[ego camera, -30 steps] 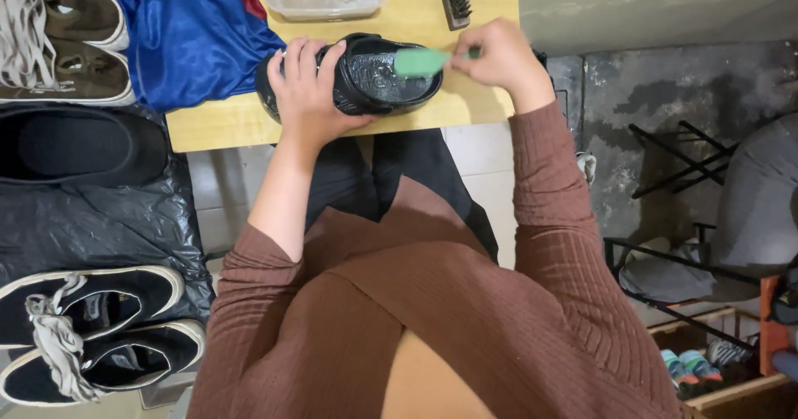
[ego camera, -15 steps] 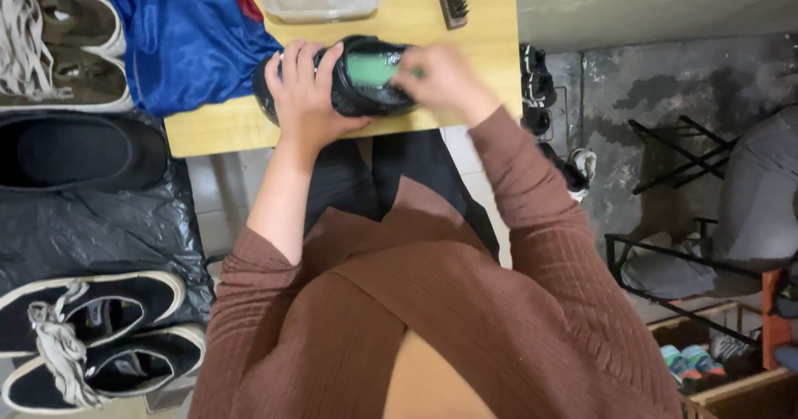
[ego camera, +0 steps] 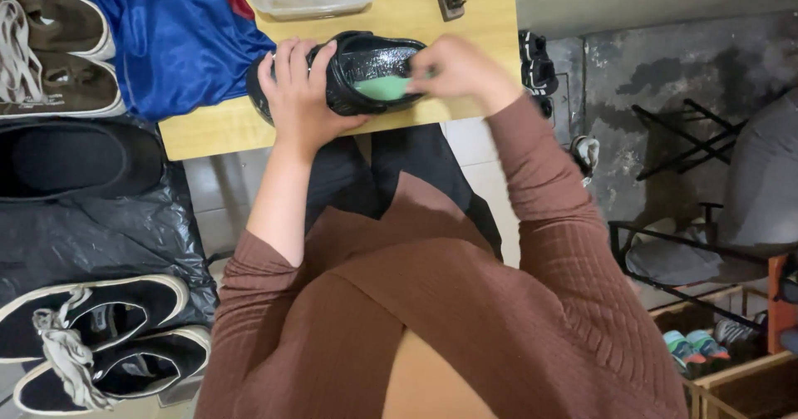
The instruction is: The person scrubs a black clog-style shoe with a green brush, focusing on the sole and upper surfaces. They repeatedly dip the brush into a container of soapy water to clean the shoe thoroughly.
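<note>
The black shoe (ego camera: 349, 74) sits at the near edge of the wooden counter (ego camera: 482, 20), wet and glossy, so likely slippery. The left hand (ego camera: 301, 95) clasps its back end, fingers wrapped over the rim, where the stiff part looks easiest to steady. The right hand (ego camera: 457, 66) is clenched around a green brush (ego camera: 382, 88) pressed against the shoe's side.

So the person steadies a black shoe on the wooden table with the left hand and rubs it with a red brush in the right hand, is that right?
Not quite: the brush is green, not red, as the head view shows. The rest stands: the left hand steadies the black shoe on the wooden table, and the right hand holds the brush against it.
</note>
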